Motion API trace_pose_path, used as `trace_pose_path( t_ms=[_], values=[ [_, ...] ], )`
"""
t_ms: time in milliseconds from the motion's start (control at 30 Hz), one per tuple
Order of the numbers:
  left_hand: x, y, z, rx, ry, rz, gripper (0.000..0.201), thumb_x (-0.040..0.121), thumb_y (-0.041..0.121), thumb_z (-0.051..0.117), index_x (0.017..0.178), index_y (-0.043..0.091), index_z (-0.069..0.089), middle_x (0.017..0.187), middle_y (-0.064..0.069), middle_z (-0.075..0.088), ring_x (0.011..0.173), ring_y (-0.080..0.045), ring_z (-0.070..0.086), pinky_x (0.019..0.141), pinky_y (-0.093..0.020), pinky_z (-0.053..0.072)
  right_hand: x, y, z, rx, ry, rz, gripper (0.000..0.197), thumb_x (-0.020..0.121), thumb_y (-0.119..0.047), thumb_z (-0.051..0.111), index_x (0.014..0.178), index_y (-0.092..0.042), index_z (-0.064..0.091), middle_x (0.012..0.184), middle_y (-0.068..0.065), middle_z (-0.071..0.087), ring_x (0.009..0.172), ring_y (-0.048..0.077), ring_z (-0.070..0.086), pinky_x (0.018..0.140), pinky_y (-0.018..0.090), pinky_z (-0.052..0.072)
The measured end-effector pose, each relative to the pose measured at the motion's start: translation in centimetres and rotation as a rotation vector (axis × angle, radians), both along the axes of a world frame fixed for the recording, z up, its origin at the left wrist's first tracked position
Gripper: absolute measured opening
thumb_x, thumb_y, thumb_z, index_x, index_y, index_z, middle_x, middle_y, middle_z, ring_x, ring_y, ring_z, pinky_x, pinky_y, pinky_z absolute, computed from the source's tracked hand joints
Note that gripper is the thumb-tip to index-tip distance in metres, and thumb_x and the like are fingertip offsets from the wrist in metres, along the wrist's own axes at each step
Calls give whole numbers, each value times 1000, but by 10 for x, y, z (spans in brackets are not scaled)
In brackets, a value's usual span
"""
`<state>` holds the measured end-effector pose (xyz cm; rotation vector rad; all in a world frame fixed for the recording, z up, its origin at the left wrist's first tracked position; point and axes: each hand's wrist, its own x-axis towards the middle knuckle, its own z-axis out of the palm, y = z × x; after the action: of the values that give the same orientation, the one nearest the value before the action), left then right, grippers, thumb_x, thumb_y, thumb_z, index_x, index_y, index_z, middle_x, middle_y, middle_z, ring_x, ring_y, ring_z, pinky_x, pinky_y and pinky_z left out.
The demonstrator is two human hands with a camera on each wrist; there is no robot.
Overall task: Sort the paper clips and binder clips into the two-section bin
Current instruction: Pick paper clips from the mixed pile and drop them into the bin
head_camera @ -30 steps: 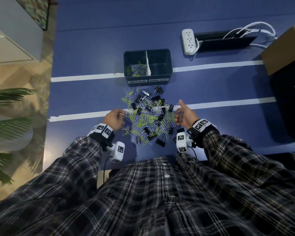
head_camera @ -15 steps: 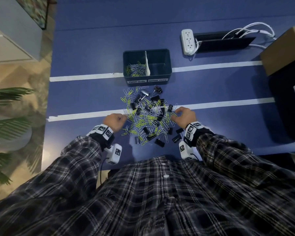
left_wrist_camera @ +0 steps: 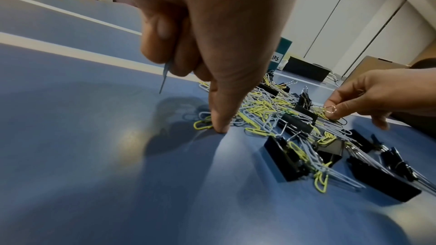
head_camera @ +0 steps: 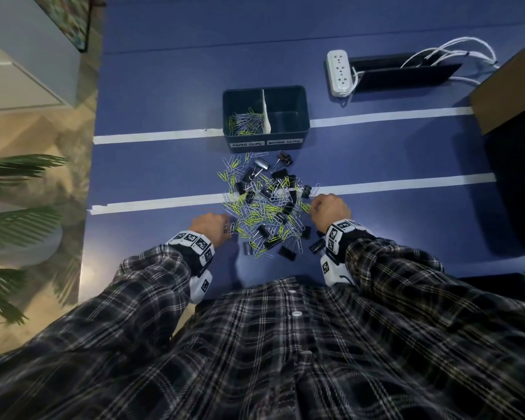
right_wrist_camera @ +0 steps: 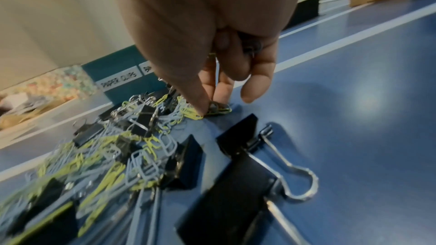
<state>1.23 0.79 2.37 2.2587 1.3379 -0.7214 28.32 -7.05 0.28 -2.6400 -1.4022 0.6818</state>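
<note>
A mixed pile of yellow and grey paper clips [head_camera: 256,212] and black binder clips [head_camera: 262,230] lies on the blue table. Behind it stands the dark two-section bin [head_camera: 265,141]; its left section, labelled PAPER CLIPS, holds paper clips [head_camera: 244,122], and the right section looks bare. My left hand [head_camera: 222,228] sits at the pile's near left edge. Its curled fingers grip a grey paper clip [left_wrist_camera: 164,75] while one fingertip [left_wrist_camera: 218,126] presses the table beside a yellow clip. At the pile's right edge my right hand [right_wrist_camera: 212,106] pinches paper clips [right_wrist_camera: 218,109], with something dark tucked under its curled fingers.
A white power strip [head_camera: 339,72] and a black cable tray [head_camera: 403,74] lie at the back right. A cardboard box [head_camera: 509,92] and a dark object stand at the right edge. White tape lines [head_camera: 152,136] cross the table. Large binder clips [right_wrist_camera: 238,183] lie near my right wrist.
My right hand has turned from thumb-up to palm-down and dropped onto the pile's right edge. The left hand has shifted slightly nearer along the pile's left edge.
</note>
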Motion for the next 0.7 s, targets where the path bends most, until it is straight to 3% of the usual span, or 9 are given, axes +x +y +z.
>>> trace_pose_path(
  t_ms=[167, 233, 300, 367, 433, 467, 533, 600, 700],
  values=[
    [-5, -3, 1, -16, -21, 37, 26, 89, 26, 48, 112, 16, 57, 87, -8, 60, 79, -28, 57, 66, -30, 45, 9, 3, -4, 48, 271, -202, 15, 84, -23, 56, 88, -24, 70, 95, 6, 72, 90, 29, 67, 79, 32, 55],
    [-7, -3, 1, -40, -39, 74, 27, 88, 25, 48, 110, 13, 57, 81, -6, 55, 74, -26, 53, 64, -29, 43, 12, 3, -4, 112, 337, -235, 28, 87, -16, 49, 101, -22, 72, 100, 6, 71, 92, 27, 66, 82, 28, 53],
    [-8, -2, 0, -85, -65, 95, 30, 89, 30, 49, 110, 11, 57, 86, -10, 60, 79, -28, 57, 67, -28, 43, 13, 4, -1, 142, 399, -265, 34, 90, -14, 45, 112, -20, 70, 97, 6, 69, 84, 27, 63, 81, 30, 53],
    [-9, 0, 1, -137, -112, 130, 34, 92, 39, 46, 105, 11, 59, 94, -14, 64, 88, -30, 60, 72, -28, 42, 16, 6, -1, 135, 515, -339, 29, 90, -18, 47, 106, -21, 71, 79, 3, 64, 69, 24, 55, 66, 34, 54],
    [-9, 2, 5, -164, -165, 180, 50, 89, 53, 34, 83, 9, 57, 89, -17, 63, 83, -29, 57, 71, -29, 41, 18, 8, 0, 124, 687, -508, 25, 88, -17, 44, 89, -20, 68, 63, 1, 50, 54, 20, 42, 46, 26, 38],
    [-8, 4, 6, -172, -192, 201, 55, 87, 57, 29, 75, 10, 55, 85, -17, 62, 80, -28, 55, 71, -30, 41, 19, 9, 1, 118, 789, -605, 24, 88, -15, 41, 83, -18, 64, 61, 1, 43, 49, 17, 35, 43, 22, 29],
    [-6, 8, 11, -203, -247, 268, 48, 94, 48, 33, 71, 13, 57, 81, -12, 59, 79, -26, 53, 73, -29, 40, 19, 10, 4, 115, 973, -738, 20, 88, -13, 37, 76, -17, 53, 60, 0, 34, 46, 14, 25, 42, 17, 19],
    [-5, 12, 13, -221, -292, 312, 40, 97, 38, 36, 75, 15, 59, 81, -8, 58, 80, -24, 53, 73, -28, 38, 18, 10, 7, 105, 1102, -778, 17, 85, -13, 35, 72, -18, 44, 60, -1, 29, 46, 13, 20, 42, 15, 18],
    [-2, 17, 13, -220, -379, 384, 37, 90, 40, 35, 71, 15, 56, 76, -7, 59, 76, -23, 52, 69, -28, 37, 16, 12, 13, 78, 1258, -740, 18, 81, -21, 33, 64, -20, 39, 55, -3, 31, 43, 13, 22, 42, 14, 18]
  ],
)
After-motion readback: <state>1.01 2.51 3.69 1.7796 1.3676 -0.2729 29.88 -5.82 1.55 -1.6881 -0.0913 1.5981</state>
